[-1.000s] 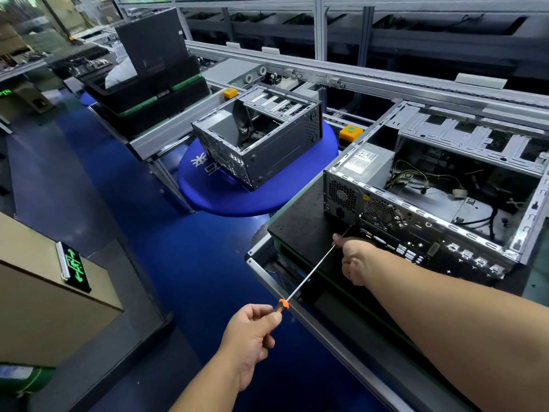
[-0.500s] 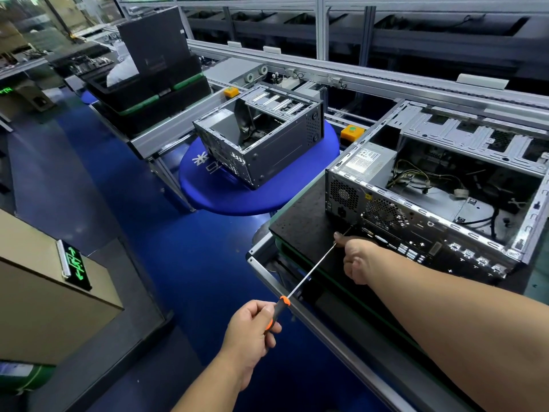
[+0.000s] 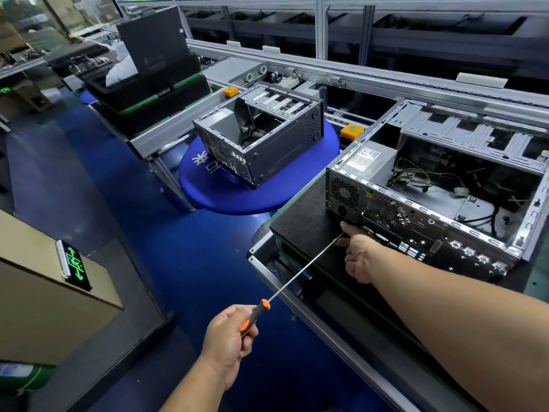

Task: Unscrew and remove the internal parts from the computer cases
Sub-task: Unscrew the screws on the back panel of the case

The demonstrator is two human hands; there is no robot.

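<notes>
Head camera looks down at the open computer case point(image 3: 439, 185) lying on a black mat point(image 3: 300, 221). The left hand point(image 3: 228, 340) grips the orange and black handle of a long screwdriver point(image 3: 303, 269). More of the handle shows now than a moment ago, so the hand has slid back a little. The right hand point(image 3: 361, 254) curls beside the thin shaft, guiding its tip at the case's back panel. I think a screw is being turned.
</notes>
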